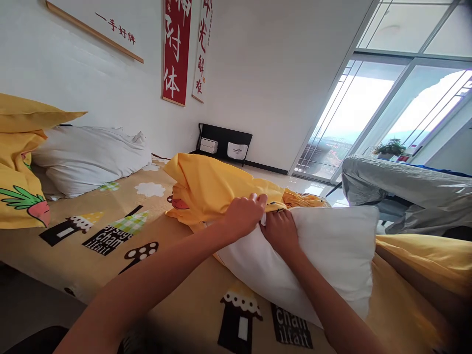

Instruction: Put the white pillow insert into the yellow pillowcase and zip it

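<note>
A white pillow [334,241] lies on the patterned bed sheet [177,295], its left end inside a yellow pillowcase [217,184]. My left hand [244,212] is closed on the pillowcase's edge, thumb and fingers pinching the cloth. Right beside it, my right hand [282,231] rests on the pillow with its fingers curled at the case's opening, closed on the yellow edge. The fingertips of the right hand are partly hidden by cloth. Further along, the pillowcase is bunched up, and its far end lies loose on the bed.
Another white pillow [99,157] lies by the wall, next to yellow bedding with a carrot print [22,177]. Yellow cloth [431,250] is at the right. Beyond the bed stand a black rack [221,135] and a grey-covered piece of furniture [401,179] near glass doors [342,118].
</note>
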Tool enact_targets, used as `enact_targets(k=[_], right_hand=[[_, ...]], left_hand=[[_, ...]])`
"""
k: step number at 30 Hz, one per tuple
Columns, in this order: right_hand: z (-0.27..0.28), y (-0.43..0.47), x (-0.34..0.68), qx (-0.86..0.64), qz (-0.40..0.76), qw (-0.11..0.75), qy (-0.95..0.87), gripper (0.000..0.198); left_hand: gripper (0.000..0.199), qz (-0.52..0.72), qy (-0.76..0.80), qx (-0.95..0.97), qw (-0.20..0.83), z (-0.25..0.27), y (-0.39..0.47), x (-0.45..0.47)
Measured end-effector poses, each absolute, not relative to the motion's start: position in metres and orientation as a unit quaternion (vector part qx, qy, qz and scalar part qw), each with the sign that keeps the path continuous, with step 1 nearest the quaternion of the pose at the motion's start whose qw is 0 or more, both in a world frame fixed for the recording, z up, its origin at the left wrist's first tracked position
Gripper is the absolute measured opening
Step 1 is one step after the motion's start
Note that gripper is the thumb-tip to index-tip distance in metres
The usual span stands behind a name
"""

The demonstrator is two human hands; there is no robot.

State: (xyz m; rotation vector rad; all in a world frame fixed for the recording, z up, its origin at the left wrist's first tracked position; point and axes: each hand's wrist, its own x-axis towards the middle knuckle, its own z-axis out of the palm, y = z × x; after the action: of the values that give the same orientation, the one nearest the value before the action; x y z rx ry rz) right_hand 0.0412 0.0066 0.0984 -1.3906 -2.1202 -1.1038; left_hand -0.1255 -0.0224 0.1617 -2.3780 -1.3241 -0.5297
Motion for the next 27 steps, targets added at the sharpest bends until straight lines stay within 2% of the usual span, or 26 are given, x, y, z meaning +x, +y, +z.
enact_targets(k=[4,8,11,14,18,21,27], right_hand=[[0.103,-0.028,0.055,-0.452,-0.426,0.197,-0.759,0.044],[0.131,-0.058,0.091,-0.368,-0.414,0.177,-0.814,0.056],[0.155,-0.068,0.124,-0.399,-0.429,0.182,-0.790,0.063],[0.160,-0.064,0.142,-0.455,-0.451,0.183,-0.746,0.070],[0.143,-0.051,0.124,-0.419,-0.399,0.198,-0.791,0.046],[0.132,-0.046,0.096,-0.391,-0.341,0.226,-0.824,0.037],[0.112,-0.040,0.072,-0.392,-0.308,0.241,-0.833,0.026]], left_hand=[[0.020,-0.227,-0.523,-0.790,0.226,0.160,-0.017,-0.140],[0.022,-0.222,-0.475,-0.837,0.155,0.158,-0.022,-0.145],[0.025,-0.225,-0.432,-0.867,0.108,0.154,-0.034,-0.146],[0.022,-0.241,-0.383,-0.885,0.112,0.148,-0.044,-0.144],[0.022,-0.322,-0.352,-0.864,0.162,0.144,-0.043,-0.133],[0.022,-0.388,-0.368,-0.828,0.166,0.150,-0.034,-0.117],[0.021,-0.342,-0.385,-0.850,0.108,0.163,-0.032,-0.070]])
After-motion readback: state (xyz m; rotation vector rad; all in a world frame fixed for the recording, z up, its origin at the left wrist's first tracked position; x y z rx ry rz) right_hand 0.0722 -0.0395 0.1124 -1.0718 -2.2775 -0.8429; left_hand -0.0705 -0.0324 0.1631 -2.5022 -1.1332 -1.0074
